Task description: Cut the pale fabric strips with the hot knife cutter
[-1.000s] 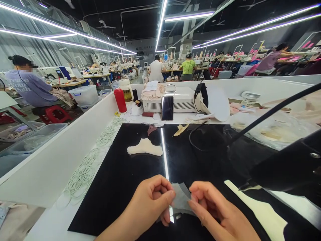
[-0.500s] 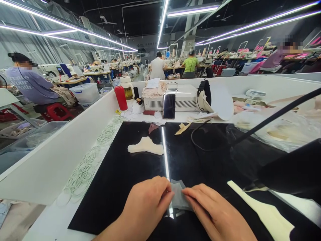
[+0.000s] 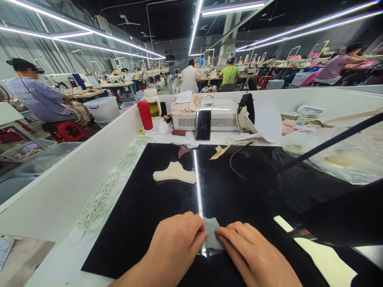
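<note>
Between my hands is a small piece of thin, grey, see-through fabric (image 3: 213,234), close over the glossy black board (image 3: 143,215). My left hand (image 3: 178,242) pinches its left edge between thumb and fingers. On the opposite edge, my right hand (image 3: 249,248) grips the fabric with its fingers pressed together. Beyond them lies a small stack of cream cut pieces (image 3: 174,173). A long pale-yellow piece (image 3: 326,255) rests at the right, partly under a dark tool (image 3: 344,219) whose full shape I cannot make out.
Pale green elastic loops (image 3: 100,203) line the left side. Along the back stand a red bottle (image 3: 145,114), a phone (image 3: 203,124) and a white vented box (image 3: 223,113). A black cable (image 3: 332,141) crosses the right, near clear plastic bags (image 3: 335,155). White walls (image 3: 74,179) edge the table.
The grey fabric has been drawn flatter between my hands, which have barely shifted. The dark tool at the right appears lower and covers more of the pale pieces. The view has tilted slightly.
</note>
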A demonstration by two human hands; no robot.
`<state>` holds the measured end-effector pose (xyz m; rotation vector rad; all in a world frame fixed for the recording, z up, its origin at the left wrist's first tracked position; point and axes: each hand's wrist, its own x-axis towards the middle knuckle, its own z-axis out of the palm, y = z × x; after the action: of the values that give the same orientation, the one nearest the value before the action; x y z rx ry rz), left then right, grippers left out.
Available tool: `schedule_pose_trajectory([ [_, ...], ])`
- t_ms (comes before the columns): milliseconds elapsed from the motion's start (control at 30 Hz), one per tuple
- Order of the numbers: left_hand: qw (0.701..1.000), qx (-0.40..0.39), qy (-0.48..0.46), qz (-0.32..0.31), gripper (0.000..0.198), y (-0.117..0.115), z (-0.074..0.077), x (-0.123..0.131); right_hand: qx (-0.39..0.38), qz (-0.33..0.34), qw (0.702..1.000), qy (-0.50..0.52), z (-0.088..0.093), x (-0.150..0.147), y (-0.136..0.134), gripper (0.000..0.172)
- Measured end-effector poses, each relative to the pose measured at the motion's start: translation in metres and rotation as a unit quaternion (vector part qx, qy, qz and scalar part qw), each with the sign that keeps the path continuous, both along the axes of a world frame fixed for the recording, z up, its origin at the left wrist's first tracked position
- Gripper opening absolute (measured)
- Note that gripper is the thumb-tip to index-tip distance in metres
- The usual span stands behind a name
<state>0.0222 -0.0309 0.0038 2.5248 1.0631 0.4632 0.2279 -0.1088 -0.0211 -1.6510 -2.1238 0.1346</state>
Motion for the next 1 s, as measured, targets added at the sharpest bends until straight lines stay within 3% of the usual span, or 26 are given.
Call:
schedule_pose_trajectory([
  [767, 0.999, 0.03, 0.027, 0.012, 0.013, -0.0032, -0.0021, 0.0002, 0.035, 0.003, 0.999, 0.027, -0.0045, -0.0004, 0.0025, 0.024],
  [900, 0.993, 0.119, -0.002, -0.007, 0.014, -0.0015, -0.0021, 0.0005, 0.039, 0.003, 0.999, 0.028, -0.0066, -0.0008, 0.0034, 0.023],
  [1000, 0.976, 0.205, -0.024, -0.064, 0.019, -0.0015, -0.0036, 0.002, 0.046, 0.002, 0.998, 0.03, -0.0064, -0.0017, 0.0032, 0.024],
])
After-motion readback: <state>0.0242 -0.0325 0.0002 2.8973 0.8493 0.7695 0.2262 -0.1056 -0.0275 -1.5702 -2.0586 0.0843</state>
